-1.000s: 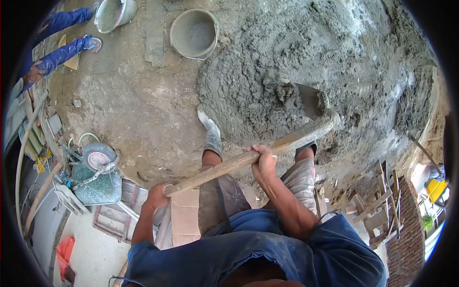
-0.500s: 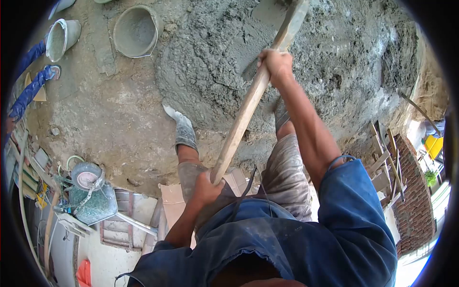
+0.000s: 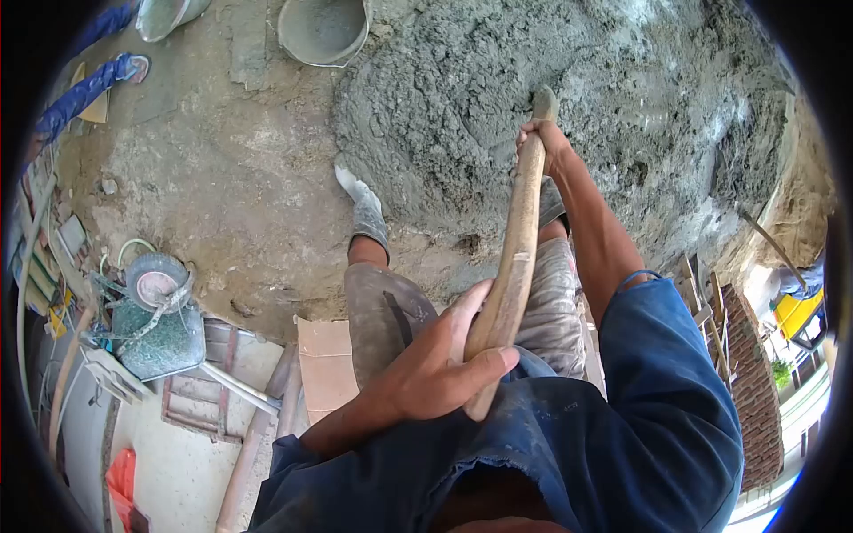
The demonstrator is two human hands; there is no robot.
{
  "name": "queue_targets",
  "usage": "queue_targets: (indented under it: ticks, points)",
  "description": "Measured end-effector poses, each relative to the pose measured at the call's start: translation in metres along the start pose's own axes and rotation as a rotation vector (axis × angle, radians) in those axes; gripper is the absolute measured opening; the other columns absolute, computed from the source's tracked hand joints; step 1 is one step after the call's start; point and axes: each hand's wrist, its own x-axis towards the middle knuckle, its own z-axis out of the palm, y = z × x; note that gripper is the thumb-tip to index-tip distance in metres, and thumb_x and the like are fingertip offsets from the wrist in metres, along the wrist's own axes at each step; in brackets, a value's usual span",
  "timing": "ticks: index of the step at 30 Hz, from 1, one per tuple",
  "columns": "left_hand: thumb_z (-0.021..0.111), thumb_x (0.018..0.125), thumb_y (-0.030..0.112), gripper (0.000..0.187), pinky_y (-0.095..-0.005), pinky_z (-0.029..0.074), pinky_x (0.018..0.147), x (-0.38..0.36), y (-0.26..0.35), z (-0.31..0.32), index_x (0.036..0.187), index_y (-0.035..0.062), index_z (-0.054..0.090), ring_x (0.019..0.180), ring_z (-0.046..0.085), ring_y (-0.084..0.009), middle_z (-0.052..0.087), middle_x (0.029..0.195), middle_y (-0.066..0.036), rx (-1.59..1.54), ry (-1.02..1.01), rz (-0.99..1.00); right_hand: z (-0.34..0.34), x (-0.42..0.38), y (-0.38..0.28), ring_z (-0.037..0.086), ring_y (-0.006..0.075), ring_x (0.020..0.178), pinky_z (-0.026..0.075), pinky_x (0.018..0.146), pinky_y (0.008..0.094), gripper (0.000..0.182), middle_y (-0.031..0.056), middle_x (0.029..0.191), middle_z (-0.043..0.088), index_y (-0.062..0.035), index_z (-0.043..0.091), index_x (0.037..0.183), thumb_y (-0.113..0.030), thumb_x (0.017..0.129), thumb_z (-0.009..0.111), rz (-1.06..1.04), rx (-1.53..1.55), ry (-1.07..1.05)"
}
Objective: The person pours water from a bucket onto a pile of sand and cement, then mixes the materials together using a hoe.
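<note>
Two bare hands are gripping one wooden handle [image 3: 517, 258], and I am watching from above through the head camera. The left hand [image 3: 440, 369] is cupping its thick, rounded near end, just in front of the blue cloth shirt [image 3: 644, 373]; its thumb is lying across the wood and one finger is running almost straight along the left side. The others are passing underneath, so I can't tell whether they are spread or pressed together. The right hand [image 3: 546, 149] is closing round the far part, fingers curling close together over the smooth, pale wood. The handle is slanting up and slightly right between the legs, its blunt far end standing over lumpy, wet grey mortar [image 3: 426, 115]; whatever is joined to that end is probably sitting low in the mix, but I am not seeing it clearly.

Mortar is spreading in a rough, granular heap over packed brown earth [image 3: 222, 186], reaching close to the grey-caked left boot [image 3: 364, 209]. A round, mortar-smeared bucket [image 3: 323, 31] is standing just beside its left edge. Farther left, another bucket [image 3: 169, 13] is tilting near another person's blue-clad limb [image 3: 89, 93]. Lower left, a scuffed green wheelbarrow [image 3: 160, 340] is showing its black tyre, while flat tan cardboard [image 3: 325, 364] is lying beside the left leg.
</note>
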Motion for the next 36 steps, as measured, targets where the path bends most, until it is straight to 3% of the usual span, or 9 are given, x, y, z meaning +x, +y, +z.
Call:
queue_targets:
  ticks: [3, 5, 7, 14, 15, 18, 22, 30, 36]
  points:
    - [0.048, 0.098, 0.038, 0.076, -0.0362, 0.048, 0.089, 0.009, 0.031, -0.008, 0.142, -0.0190, 0.022, 0.101, 0.062, -0.0289, 0.061, 0.108, -0.027, -0.050, 0.004, 0.528, 0.012, -0.019, -0.031, 0.054, 0.0196, 0.050, 0.053, 0.050, 0.0332, 0.009, 0.0057, 0.061, 0.053, -0.0073, 0.043, 0.083, -0.012, 0.088, 0.049, 0.026, 0.066, -0.044]
    - [0.038, 0.101, 0.050, 0.085, -0.0307, 0.053, 0.066, -0.003, 0.077, -0.034, 0.136, -0.0256, 0.022, 0.074, 0.066, -0.0230, 0.064, 0.081, -0.020, -0.121, -0.289, 0.428, 0.039, -0.053, -0.051, 0.056, 0.0184, 0.054, 0.054, 0.054, 0.0331, 0.012, 0.0064, 0.065, 0.056, -0.0047, 0.046, 0.084, -0.014, 0.090, 0.050, 0.028, 0.104, -0.092]
    - [0.033, 0.100, 0.057, 0.092, -0.0264, 0.048, 0.048, -0.003, 0.074, -0.024, 0.132, -0.0293, 0.025, 0.055, 0.062, -0.0183, 0.058, 0.061, -0.013, -0.273, -0.195, 0.731, 0.045, -0.051, -0.071, 0.057, 0.0175, 0.057, 0.055, 0.057, 0.0322, 0.012, 0.0061, 0.067, 0.056, -0.0035, 0.048, 0.085, -0.014, 0.090, 0.050, 0.039, 0.124, -0.153]
    - [0.045, 0.097, 0.057, 0.091, -0.0312, 0.050, 0.060, -0.099, 0.057, -0.058, 0.139, -0.0218, 0.026, 0.065, 0.058, -0.0185, 0.061, 0.079, -0.017, -0.380, -0.247, 0.968, 0.183, -0.131, -0.089, 0.057, 0.0163, 0.058, 0.054, 0.056, 0.0302, 0.008, 0.0033, 0.065, 0.054, -0.0045, 0.046, 0.086, -0.012, 0.088, 0.049, -0.154, -0.067, -0.175]
    - [0.054, 0.092, 0.055, 0.092, -0.0354, 0.050, 0.091, -0.131, 0.052, -0.090, 0.147, -0.0113, 0.022, 0.104, 0.062, -0.0306, 0.056, 0.119, -0.029, -0.311, -0.412, 0.744, 0.211, -0.144, -0.079, 0.054, 0.0183, 0.054, 0.053, 0.054, 0.0330, 0.006, 0.0057, 0.063, 0.053, -0.0053, 0.048, 0.081, -0.009, 0.085, 0.050, -0.155, -0.002, -0.120]
    - [0.074, 0.077, 0.055, 0.110, -0.0346, 0.040, 0.101, -0.198, 0.000, -0.141, 0.148, -0.0082, 0.019, 0.121, 0.050, -0.0265, 0.047, 0.132, -0.026, -0.046, -0.215, 0.483, 0.279, -0.165, -0.022, 0.055, 0.0197, 0.054, 0.052, 0.052, 0.0351, 0.007, 0.0087, 0.066, 0.055, -0.0019, 0.046, 0.084, -0.006, 0.083, 0.051, -0.503, -0.169, -0.036]
    - [0.074, 0.071, 0.014, 0.085, -0.0391, 0.046, 0.092, -0.213, -0.089, -0.170, 0.143, 0.0028, 0.032, 0.109, 0.061, -0.0309, 0.060, 0.116, -0.026, 0.254, 0.324, -0.021, 0.327, -0.125, 0.045, 0.057, 0.0201, 0.053, 0.052, 0.049, 0.0357, 0.014, 0.0092, 0.068, 0.056, 0.0007, 0.046, 0.091, 0.000, 0.080, 0.055, -0.701, -0.220, -0.036]
    - [0.066, 0.066, 0.004, 0.046, -0.0407, 0.050, 0.084, -0.034, -0.329, -0.289, 0.112, 0.0026, 0.063, 0.099, 0.065, -0.0354, 0.068, 0.100, -0.020, 0.481, 0.654, -0.140, 0.331, -0.033, 0.120, 0.060, 0.0231, 0.053, 0.052, 0.048, 0.0361, 0.028, 0.0119, 0.072, 0.058, 0.0009, 0.043, 0.097, 0.008, 0.075, 0.058, -0.691, -0.208, -0.072]
    - [0.064, 0.067, 0.005, 0.048, -0.0459, 0.049, 0.084, -0.031, -0.249, -0.218, 0.115, 0.0068, 0.063, 0.102, 0.063, -0.0389, 0.067, 0.103, -0.022, 0.699, 0.674, -0.128, 0.216, -0.101, 0.066, 0.062, 0.0264, 0.057, 0.055, 0.053, 0.0383, 0.033, 0.0128, 0.073, 0.057, 0.0034, 0.040, 0.100, 0.007, 0.073, 0.057, -0.789, 0.002, -0.019]
